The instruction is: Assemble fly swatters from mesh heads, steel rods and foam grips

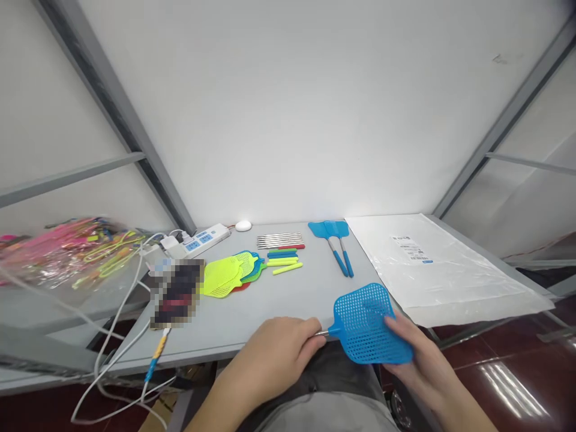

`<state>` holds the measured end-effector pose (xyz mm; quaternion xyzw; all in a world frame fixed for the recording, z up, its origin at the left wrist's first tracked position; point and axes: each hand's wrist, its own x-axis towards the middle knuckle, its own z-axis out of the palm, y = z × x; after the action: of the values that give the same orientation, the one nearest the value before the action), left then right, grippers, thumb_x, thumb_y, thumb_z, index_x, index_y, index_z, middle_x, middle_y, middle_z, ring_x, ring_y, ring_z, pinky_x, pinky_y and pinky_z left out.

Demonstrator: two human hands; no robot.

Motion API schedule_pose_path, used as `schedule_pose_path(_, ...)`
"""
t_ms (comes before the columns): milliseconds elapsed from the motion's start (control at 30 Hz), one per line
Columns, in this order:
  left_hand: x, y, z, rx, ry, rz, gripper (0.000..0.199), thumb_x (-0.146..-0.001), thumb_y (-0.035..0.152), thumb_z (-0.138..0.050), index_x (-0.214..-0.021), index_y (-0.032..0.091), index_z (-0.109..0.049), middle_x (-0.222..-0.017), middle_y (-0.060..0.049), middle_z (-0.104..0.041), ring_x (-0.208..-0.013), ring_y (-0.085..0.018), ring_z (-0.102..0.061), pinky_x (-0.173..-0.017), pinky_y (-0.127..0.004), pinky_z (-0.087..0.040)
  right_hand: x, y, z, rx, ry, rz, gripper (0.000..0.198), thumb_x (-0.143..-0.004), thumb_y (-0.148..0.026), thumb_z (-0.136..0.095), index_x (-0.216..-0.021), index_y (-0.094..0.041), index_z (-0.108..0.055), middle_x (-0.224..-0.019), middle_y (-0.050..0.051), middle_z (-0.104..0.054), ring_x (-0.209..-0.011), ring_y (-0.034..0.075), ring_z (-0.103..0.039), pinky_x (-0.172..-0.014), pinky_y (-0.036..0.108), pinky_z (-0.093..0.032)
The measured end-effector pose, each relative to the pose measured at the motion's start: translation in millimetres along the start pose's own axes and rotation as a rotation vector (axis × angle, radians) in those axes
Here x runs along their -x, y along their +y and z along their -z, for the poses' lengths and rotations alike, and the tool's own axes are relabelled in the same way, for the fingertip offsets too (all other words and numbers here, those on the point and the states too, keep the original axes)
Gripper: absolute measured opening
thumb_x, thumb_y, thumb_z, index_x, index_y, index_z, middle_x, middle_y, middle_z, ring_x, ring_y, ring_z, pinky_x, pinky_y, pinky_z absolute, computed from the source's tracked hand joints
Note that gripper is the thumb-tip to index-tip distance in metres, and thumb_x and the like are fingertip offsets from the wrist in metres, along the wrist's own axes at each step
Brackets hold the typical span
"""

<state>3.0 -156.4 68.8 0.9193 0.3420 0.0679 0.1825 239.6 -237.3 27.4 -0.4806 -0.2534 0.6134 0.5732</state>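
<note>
A blue fly swatter head [366, 324] with a mesh face is held over the table's front edge, tilted toward me. My right hand [420, 354] grips its right edge, thumb on top and the other fingers behind. My left hand [288, 345] is closed round the thin metal rod [322, 333] that runs into the head's neck; most of the rod is hidden in that hand. Beyond them on the table lie blue fly swatters [337, 243] with blue handles, partly overlapping.
Loose yellow swatter heads [220, 276] overlap blue, green and red ones at the left. Metal rods [279, 239] and coloured handles [283, 261] lie mid-table. A white plastic bag [432, 264] covers the right side. A power strip [207, 239], cables and a blurred-out item [177, 294] occupy the left.
</note>
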Motion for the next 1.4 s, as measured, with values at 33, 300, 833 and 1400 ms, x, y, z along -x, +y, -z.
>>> schedule_pose_path(33,-5.4,0.2,1.1,0.049,-0.004,0.032,0.027,-0.101,0.038,-0.038,-0.084,0.026,-0.055,-0.073,0.004,-0.064,-0.065,-0.015,-0.06,-0.054,-0.026,-0.03,-4.4,1.6,0.6,-0.049,0.01,0.015,0.042,-0.077,-0.064,-0.061,-0.09,-0.024,-0.062,-0.066,0.001,-0.051,-0.049,0.014,-0.044,-0.041,0.026,-0.036)
schedule_pose_path(300,-68.6,5.0,-10.5,0.328,0.031,0.132,0.028,-0.101,0.038,-0.034,-0.086,0.028,-0.057,-0.07,0.004,-0.065,-0.063,-0.014,-0.059,-0.052,-0.025,-0.032,-62.0,10.9,-23.9,0.219,0.023,0.175,0.04,-0.086,-0.055,-0.061,-0.066,-0.021,-0.053,-0.063,0.0,-0.048,-0.062,0.014,-0.046,-0.064,0.029,-0.041)
schedule_pose_path(833,-191.6,-23.0,25.7,0.198,0.079,0.056,0.034,-0.1,0.039,-0.024,-0.1,0.023,-0.054,-0.075,-0.004,-0.065,-0.058,-0.02,-0.057,-0.047,-0.029,-0.021,-172.7,-70.9,-20.1,0.568,0.335,0.356,0.039,-0.082,-0.053,-0.066,-0.066,-0.021,-0.052,-0.06,-0.002,-0.05,-0.059,0.014,-0.045,-0.055,0.027,-0.038)
schedule_pose_path(1400,-151.8,-79.9,29.5,0.776,-0.109,0.133,0.033,-0.099,0.044,-0.031,-0.078,0.022,-0.043,-0.062,0.005,-0.044,-0.054,-0.011,-0.045,-0.053,-0.024,-0.032,-193.5,-51.3,-50.5,0.325,0.244,0.404,0.042,-0.083,-0.044,-0.068,-0.058,-0.022,-0.043,-0.051,-0.006,-0.037,-0.052,0.013,-0.043,-0.056,0.029,-0.042)
